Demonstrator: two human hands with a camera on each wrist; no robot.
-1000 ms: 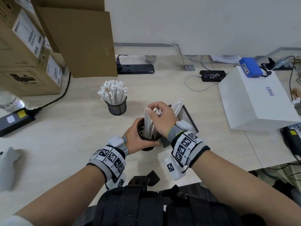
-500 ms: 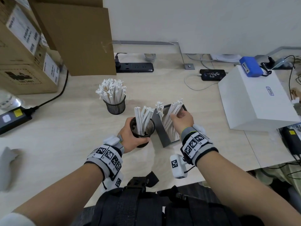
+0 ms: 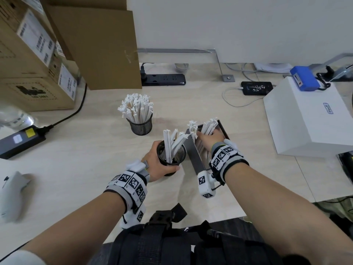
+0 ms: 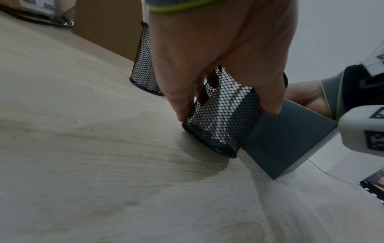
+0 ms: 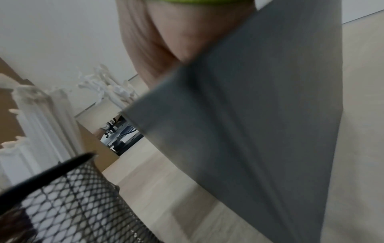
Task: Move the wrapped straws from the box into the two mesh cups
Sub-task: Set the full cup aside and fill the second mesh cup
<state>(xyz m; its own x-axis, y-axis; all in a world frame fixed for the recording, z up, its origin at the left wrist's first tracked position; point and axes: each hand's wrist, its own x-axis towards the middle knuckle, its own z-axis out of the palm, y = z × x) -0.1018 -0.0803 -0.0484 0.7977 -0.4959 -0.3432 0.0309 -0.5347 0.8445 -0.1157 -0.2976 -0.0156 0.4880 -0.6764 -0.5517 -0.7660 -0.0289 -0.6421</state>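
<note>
My left hand (image 3: 157, 160) grips the near black mesh cup (image 3: 172, 159) from the left; it stands on the table holding several wrapped straws (image 3: 172, 142). In the left wrist view, thumb and fingers of that hand (image 4: 226, 113) wrap this cup (image 4: 216, 131). Just right of the cup stands the grey box (image 3: 193, 153). My right hand (image 3: 209, 138) reaches into the box among the straws (image 3: 209, 125) there; its fingers are hidden by straws and the box wall (image 5: 249, 131). The far mesh cup (image 3: 140, 128) is packed full of straws (image 3: 136, 106).
Cardboard boxes (image 3: 34, 60) stand at the back left, with a black power strip (image 3: 163, 79) behind the cups. A white box (image 3: 305, 119) sits to the right, a black adapter (image 3: 21, 140) and a white device (image 3: 11, 192) at the left edge.
My right hand left the near cup, where it set down straws, and moved right into the grey box, now deeper among its straws. My left hand keeps holding the cup.
</note>
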